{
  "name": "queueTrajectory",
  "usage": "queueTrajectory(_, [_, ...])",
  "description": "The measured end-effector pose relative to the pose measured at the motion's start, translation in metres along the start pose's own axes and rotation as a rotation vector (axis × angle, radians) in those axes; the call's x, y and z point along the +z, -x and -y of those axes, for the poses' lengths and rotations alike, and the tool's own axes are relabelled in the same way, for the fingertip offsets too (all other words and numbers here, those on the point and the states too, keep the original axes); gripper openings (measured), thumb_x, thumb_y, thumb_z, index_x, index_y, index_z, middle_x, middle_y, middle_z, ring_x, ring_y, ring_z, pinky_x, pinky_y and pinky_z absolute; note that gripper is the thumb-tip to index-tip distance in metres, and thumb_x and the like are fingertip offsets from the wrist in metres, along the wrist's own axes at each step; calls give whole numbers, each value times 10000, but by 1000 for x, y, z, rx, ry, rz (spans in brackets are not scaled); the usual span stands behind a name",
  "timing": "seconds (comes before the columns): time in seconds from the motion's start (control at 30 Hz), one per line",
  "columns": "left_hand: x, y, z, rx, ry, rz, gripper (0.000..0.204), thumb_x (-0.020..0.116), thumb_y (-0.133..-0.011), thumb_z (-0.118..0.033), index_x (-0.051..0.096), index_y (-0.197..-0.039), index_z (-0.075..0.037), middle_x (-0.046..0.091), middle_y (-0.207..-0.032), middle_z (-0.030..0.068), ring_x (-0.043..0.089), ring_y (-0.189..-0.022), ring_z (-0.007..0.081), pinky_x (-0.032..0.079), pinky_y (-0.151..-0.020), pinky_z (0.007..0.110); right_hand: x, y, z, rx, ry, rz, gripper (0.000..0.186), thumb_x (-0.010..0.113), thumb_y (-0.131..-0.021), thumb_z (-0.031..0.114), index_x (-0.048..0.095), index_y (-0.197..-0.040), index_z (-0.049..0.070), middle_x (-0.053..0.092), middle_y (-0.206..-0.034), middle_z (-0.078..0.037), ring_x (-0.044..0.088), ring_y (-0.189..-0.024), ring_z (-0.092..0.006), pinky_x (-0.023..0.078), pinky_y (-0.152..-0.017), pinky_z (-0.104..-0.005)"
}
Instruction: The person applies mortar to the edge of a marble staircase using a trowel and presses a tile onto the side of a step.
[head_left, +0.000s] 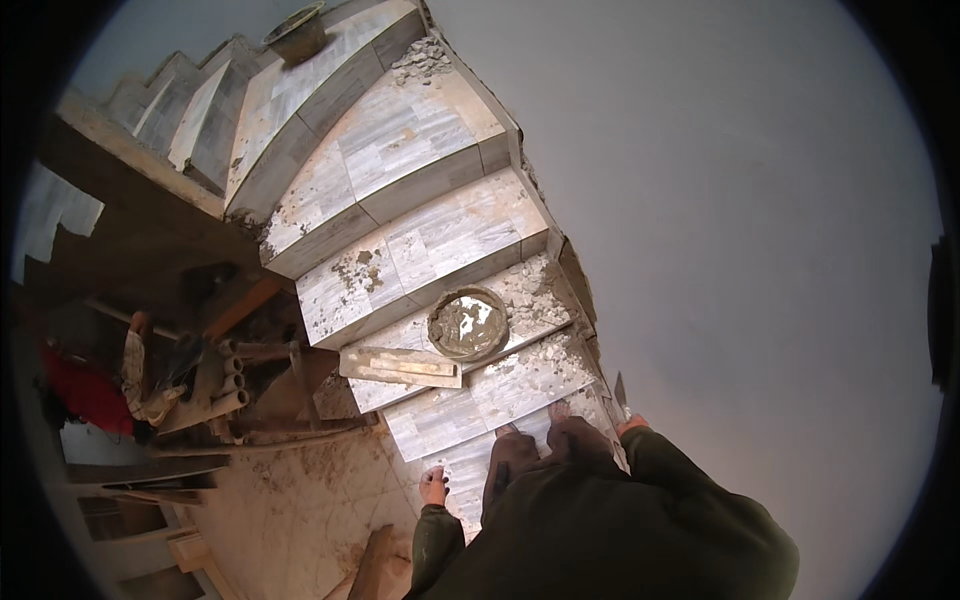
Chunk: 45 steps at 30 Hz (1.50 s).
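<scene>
Beside the grey wall, my right hand [633, 425] is closed around a trowel [620, 389], its narrow pointed blade directed up and away from me. My left hand [434, 487] hangs over the lower steps with loosely bent fingers, the thumb a little apart, and no held thing shows in it. Ahead of my feet, a round bucket [468, 324] of wet grey mortar stands on a tiled step. Left of and nearer than the bucket lies a flat plastering float [401, 367] with a long wooden grip, overhanging the step's edge.
Tiled stairs [440, 240] curve up and left, with mortar splashes on them. Rubble [422, 62] lies by the wall on a higher step, near another bucket [297, 38]. Below the open left side are pipes [232, 385], planks and a red item [90, 385].
</scene>
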<state>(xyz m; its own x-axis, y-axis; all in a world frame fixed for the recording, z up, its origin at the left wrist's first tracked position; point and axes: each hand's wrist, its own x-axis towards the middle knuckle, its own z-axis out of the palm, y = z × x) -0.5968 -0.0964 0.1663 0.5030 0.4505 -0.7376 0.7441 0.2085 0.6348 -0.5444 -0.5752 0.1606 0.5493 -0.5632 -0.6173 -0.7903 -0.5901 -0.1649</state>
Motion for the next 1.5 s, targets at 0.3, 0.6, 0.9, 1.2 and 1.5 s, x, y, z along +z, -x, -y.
queueTrajectory(0.3, [6, -163, -60, 377, -383, 187, 496, 600, -783, -389, 576, -1021, 46, 610, -951, 208, 561, -917, 287, 423, -824, 345, 21, 87, -12, 161, -90, -146, 322, 628, -692, 250, 583, -861, -20, 613, -874, -241, 591, -877, -383, 464, -763, -437])
queueTrajectory(0.6, [110, -169, -144, 314, -281, 321, 677, 612, -774, -406, 389, -1273, -7, 501, -1096, 107, 475, -943, 183, 408, -754, 317, 20, 138, -43, 346, -101, -244, 332, 678, -682, 251, 601, -866, -15, 629, -832, -197, 605, -846, -357, 464, -758, -401])
queueTrajectory(0.9, [113, -260, -150, -1, -22, 274, 870, 633, -701, -501, 235, -1385, -139, 233, -1422, 65, 206, -1291, 284, 265, -938, 485, 33, 133, -33, 266, -60, -173, 300, 678, -683, 227, 603, -829, -24, 630, -789, -203, 619, -805, -351, 478, -729, -405])
queueTrajectory(1.2, [185, -206, -197, -206, 260, 221, 516, 601, -755, -456, 487, -1152, -147, 504, -1053, 27, 491, -985, 196, 397, -694, 398, 19, 86, -9, 315, -62, -149, 294, 649, -676, 254, 603, -785, -15, 628, -807, -216, 612, -814, -371, 480, -754, -420])
queueTrajectory(1.5, [267, -206, -211, 34, 61, 226, 264, 606, -792, -295, 516, -674, -77, 493, -556, 5, 432, -405, 124, 390, -423, 283, -49, 60, 88, 218, -101, 3, 377, 656, -671, 293, 586, -848, -32, 622, -787, -213, 616, -791, -358, 483, -723, -424])
